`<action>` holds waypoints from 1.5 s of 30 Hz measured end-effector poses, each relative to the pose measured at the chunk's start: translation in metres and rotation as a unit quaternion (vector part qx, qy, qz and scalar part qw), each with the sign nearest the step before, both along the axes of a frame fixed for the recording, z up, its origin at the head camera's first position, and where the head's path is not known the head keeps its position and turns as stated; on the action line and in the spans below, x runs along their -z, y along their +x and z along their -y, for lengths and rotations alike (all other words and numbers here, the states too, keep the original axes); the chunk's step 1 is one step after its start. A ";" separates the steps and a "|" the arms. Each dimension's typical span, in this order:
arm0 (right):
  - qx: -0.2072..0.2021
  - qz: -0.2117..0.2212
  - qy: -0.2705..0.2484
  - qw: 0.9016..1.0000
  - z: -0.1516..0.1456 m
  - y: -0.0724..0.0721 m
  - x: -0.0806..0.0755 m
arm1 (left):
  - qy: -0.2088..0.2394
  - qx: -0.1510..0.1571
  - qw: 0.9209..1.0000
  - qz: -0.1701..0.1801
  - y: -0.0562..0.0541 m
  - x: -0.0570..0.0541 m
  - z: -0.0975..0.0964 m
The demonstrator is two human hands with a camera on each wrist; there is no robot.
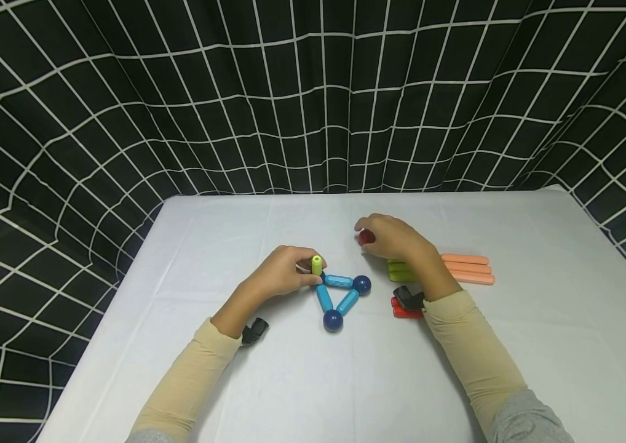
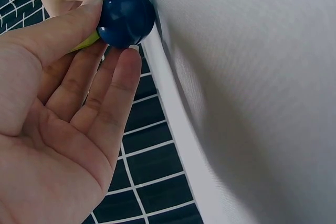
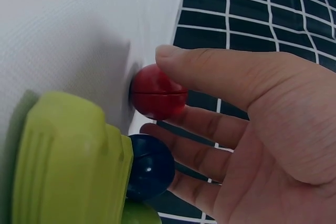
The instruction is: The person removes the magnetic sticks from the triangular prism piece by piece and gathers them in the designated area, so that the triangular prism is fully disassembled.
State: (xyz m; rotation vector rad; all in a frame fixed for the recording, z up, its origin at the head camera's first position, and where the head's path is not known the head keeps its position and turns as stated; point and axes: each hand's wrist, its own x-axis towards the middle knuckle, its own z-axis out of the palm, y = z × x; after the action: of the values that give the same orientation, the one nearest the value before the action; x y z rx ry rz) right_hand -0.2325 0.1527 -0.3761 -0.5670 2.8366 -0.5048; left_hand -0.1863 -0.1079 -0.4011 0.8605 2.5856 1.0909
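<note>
My left hand [image 1: 286, 271] pinches a dark blue ball [image 2: 126, 19] with thumb and fingertips. That ball is the upper left corner of a flat triangle of light blue rods [image 1: 338, 282] and dark blue balls [image 1: 332, 320]. A lime green rod [image 1: 316, 266] stands upright at this corner, beside the left fingertips. Farther back and to the right, my right hand [image 1: 393, 237] holds a red ball [image 3: 159, 95] between thumb and forefinger, close over the white table. Another dark blue ball [image 3: 152, 166] shows by its other fingers in the right wrist view.
Lime green rods [image 1: 400, 271] lie partly under the right forearm. Salmon rods [image 1: 467, 269] are lined up to its right, and red rods [image 1: 406, 312] lie nearer me, partly covered by the wrist camera [image 1: 408, 298]. A black gridded curtain [image 1: 313, 111] hangs behind the table [image 1: 269, 394].
</note>
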 end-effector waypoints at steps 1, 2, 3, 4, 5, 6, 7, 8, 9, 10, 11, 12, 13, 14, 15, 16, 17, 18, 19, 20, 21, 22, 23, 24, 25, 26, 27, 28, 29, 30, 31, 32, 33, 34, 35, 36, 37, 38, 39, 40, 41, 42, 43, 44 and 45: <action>0.001 0.001 0.000 1.000 0.000 0.000 0.000 | 0.000 0.000 1.000 0.001 0.000 0.000 0.000; 0.002 0.002 0.000 1.000 0.000 0.000 0.000 | 0.000 0.000 1.000 0.001 0.000 0.000 0.000; 0.004 0.002 0.000 1.000 0.000 0.000 -0.001 | 0.000 0.001 1.000 0.002 0.000 0.000 0.000; 0.005 0.004 -0.001 1.000 0.000 0.000 -0.002 | 0.000 0.002 1.000 0.002 0.000 0.000 0.000; 0.007 0.005 -0.002 1.000 0.000 0.000 -0.003 | 0.001 0.002 1.000 0.001 0.000 0.000 0.000; 0.007 0.005 -0.004 1.000 0.000 0.001 -0.004 | 0.000 0.002 1.000 0.002 0.000 -0.001 0.000; 0.005 0.003 -0.007 1.000 0.000 0.002 -0.006 | 0.000 0.001 1.000 0.002 0.000 0.000 0.000; 0.001 0.000 -0.011 1.000 0.001 0.003 -0.009 | 0.000 0.001 1.000 0.002 0.000 0.000 0.000; -0.004 -0.004 -0.017 1.000 0.003 0.005 -0.012 | 0.000 0.001 1.000 0.003 0.000 -0.001 0.000; -0.013 -0.007 -0.026 1.000 0.005 0.007 -0.015 | 0.000 0.001 1.000 0.003 0.000 0.000 0.000; -0.024 -0.013 -0.033 0.999 0.008 0.010 -0.018 | 0.000 0.001 1.000 0.003 0.000 0.000 0.000; -0.037 -0.020 -0.039 0.998 0.011 0.013 -0.021 | 0.001 0.001 1.000 0.004 -0.001 -0.001 0.000; -0.050 -0.027 -0.045 0.997 0.015 0.016 -0.025 | 0.001 0.002 1.000 0.005 -0.001 -0.001 0.000; -0.065 -0.033 -0.050 0.996 0.018 0.020 -0.028 | 0.001 0.003 1.000 0.005 -0.001 -0.001 0.000; -0.080 -0.040 -0.054 0.994 0.023 0.025 -0.032 | 0.001 0.003 1.000 0.005 -0.001 -0.001 0.000; -0.094 -0.046 -0.058 0.993 0.027 0.029 -0.034 | 0.002 0.005 1.000 0.005 -0.001 -0.001 0.001; -0.106 -0.054 -0.059 0.991 0.031 0.033 -0.036 | 0.004 0.007 1.000 0.005 -0.001 -0.001 0.001; -0.116 -0.061 -0.062 0.989 0.035 0.037 -0.038 | 0.006 0.008 1.000 0.005 -0.001 -0.001 0.001; -0.127 -0.068 -0.065 0.987 0.039 0.041 -0.039 | 0.006 0.010 1.000 0.004 -0.001 -0.001 0.001; -0.138 -0.075 -0.068 0.985 0.043 0.044 -0.039 | 0.006 0.010 1.000 0.003 -0.002 -0.001 0.002; -0.146 -0.080 -0.073 0.983 0.047 0.047 -0.038 | 0.008 0.012 1.000 0.002 -0.002 -0.001 0.002; -0.153 -0.085 -0.075 0.982 0.050 0.049 -0.037 | 0.009 0.013 1.000 0.001 -0.002 -0.001 0.002; -0.159 -0.090 -0.078 0.980 0.054 0.051 -0.035 | 0.009 0.012 1.000 0.000 -0.002 -0.001 0.003; -0.164 -0.094 -0.079 0.979 0.057 0.053 -0.034 | 0.008 0.011 1.000 -0.001 -0.002 -0.001 0.003; -0.168 -0.098 -0.080 0.978 0.060 0.054 -0.032 | 0.008 0.011 1.000 -0.001 -0.002 -0.001 0.003; -0.170 -0.103 -0.082 0.977 0.062 0.055 -0.031 | 0.008 0.010 1.000 -0.001 -0.002 -0.001 0.004; -0.170 -0.104 -0.082 0.976 0.064 0.056 -0.029 | 0.008 0.010 1.000 -0.001 -0.002 -0.001 0.004; -0.170 -0.106 -0.081 0.976 0.066 0.057 -0.028 | 0.007 0.010 1.000 -0.001 -0.002 -0.001 0.004; -0.168 -0.108 -0.080 0.977 0.067 0.058 -0.027 | 0.005 0.009 1.000 -0.001 -0.002 -0.001 0.004; -0.169 -0.108 -0.078 0.977 0.069 0.058 -0.026 | 0.004 0.008 1.000 -0.002 -0.002 -0.001 0.004; -0.170 -0.108 -0.074 0.977 0.070 0.059 -0.026 | 0.001 0.007 1.000 -0.004 -0.002 -0.001 0.004; -0.171 -0.106 -0.068 0.977 0.071 0.060 -0.025 | -0.002 0.006 1.000 -0.006 -0.002 -0.002 0.004; -0.173 -0.104 -0.059 0.978 0.071 0.060 -0.024 | -0.004 0.005 1.000 -0.008 -0.002 -0.002 0.004; -0.176 -0.103 -0.051 0.978 0.072 0.061 -0.024 | -0.005 0.005 1.000 -0.009 -0.002 -0.002 0.004; -0.179 -0.102 -0.044 0.978 0.072 0.061 -0.023 | -0.006 0.005 1.000 -0.011 -0.002 -0.002 0.004; -0.181 -0.101 -0.037 0.978 0.073 0.062 -0.023 | -0.007 0.006 1.000 -0.012 -0.003 -0.002 0.004; -0.183 -0.100 -0.031 0.977 0.073 0.062 -0.023 | -0.007 0.007 1.000 -0.012 -0.003 -0.002 0.004; -0.184 -0.100 -0.027 0.977 0.073 0.062 -0.022 | -0.006 0.008 1.000 -0.012 -0.003 -0.002 0.004; -0.185 -0.100 -0.024 0.977 0.073 0.062 -0.022 | -0.005 0.010 1.000 -0.012 -0.003 -0.002 0.004; -0.185 -0.099 -0.024 0.977 0.074 0.063 -0.022 | -0.004 0.011 1.000 -0.011 -0.003 -0.002 0.005; -0.184 -0.097 -0.024 0.978 0.074 0.062 -0.021 | -0.003 0.012 1.000 -0.011 -0.003 -0.002 0.005; -0.183 -0.095 -0.026 0.978 0.074 0.062 -0.021 | -0.001 0.012 1.000 -0.009 -0.003 -0.002 0.005; -0.182 -0.092 -0.029 0.978 0.074 0.062 -0.021 | 0.001 0.013 1.000 -0.008 -0.003 -0.002 0.005; -0.181 -0.089 -0.032 0.979 0.074 0.062 -0.021 | 0.003 0.013 1.000 -0.006 -0.003 -0.002 0.005; -0.179 -0.086 -0.035 0.980 0.074 0.062 -0.021 | 0.004 0.013 1.000 -0.003 -0.002 -0.002 0.005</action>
State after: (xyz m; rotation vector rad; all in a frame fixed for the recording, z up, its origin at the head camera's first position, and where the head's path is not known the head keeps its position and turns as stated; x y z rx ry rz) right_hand -0.1707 0.0789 -0.3554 -1.1567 2.7845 -0.5091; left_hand -0.1887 -0.1128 -0.3988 0.8993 2.5690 1.0951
